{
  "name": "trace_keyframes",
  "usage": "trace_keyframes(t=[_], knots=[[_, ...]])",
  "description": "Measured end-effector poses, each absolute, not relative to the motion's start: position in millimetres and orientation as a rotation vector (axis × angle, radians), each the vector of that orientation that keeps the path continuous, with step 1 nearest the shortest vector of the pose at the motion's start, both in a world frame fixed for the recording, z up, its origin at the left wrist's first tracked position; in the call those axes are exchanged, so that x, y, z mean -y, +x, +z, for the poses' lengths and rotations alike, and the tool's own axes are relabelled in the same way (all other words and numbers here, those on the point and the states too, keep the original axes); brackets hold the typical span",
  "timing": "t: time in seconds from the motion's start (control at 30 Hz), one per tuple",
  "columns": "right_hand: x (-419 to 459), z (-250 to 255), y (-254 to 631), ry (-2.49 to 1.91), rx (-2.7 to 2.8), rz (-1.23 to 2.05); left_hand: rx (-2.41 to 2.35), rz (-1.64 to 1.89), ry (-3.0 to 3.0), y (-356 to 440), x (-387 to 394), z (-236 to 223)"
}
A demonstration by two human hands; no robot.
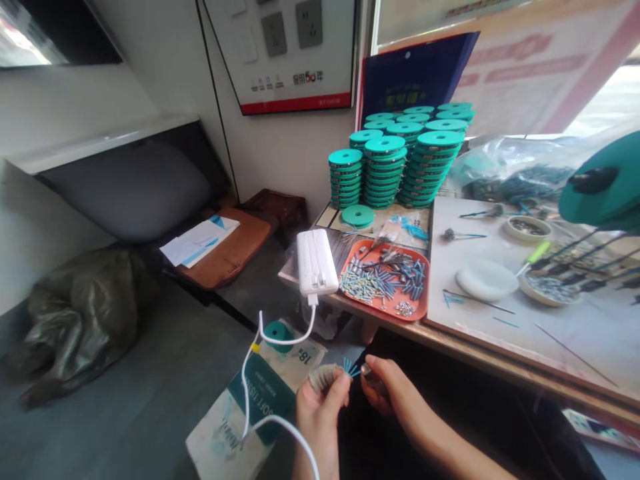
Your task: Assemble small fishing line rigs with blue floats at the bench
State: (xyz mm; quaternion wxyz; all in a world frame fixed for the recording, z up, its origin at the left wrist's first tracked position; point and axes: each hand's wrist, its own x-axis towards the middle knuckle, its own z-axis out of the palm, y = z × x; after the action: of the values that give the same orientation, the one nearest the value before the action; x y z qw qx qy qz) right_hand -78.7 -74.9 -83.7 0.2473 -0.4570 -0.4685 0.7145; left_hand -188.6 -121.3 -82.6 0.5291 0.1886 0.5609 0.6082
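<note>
Left hand (324,403): clamped on blue tubes (352,368), below tray (421,309).
Right hand (386,385): curled round dark tool (373,380).
Table (473,321): spools (385,170) behind tray.
Seat (237,250): left of tray, bearing papers (197,242).

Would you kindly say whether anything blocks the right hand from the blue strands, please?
Nothing visible does: the right hand is beside the blue strands held in the left hand, and the white cable runs left of them.
</note>
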Motion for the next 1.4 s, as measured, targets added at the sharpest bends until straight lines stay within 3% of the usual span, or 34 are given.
trace_keyframes(t=[1.4], knots=[[74.5,-81.8,-78.0,-1.286,1.155,1.963,-1.345,1.398,0.435,-182.7,120.4,-73.4]])
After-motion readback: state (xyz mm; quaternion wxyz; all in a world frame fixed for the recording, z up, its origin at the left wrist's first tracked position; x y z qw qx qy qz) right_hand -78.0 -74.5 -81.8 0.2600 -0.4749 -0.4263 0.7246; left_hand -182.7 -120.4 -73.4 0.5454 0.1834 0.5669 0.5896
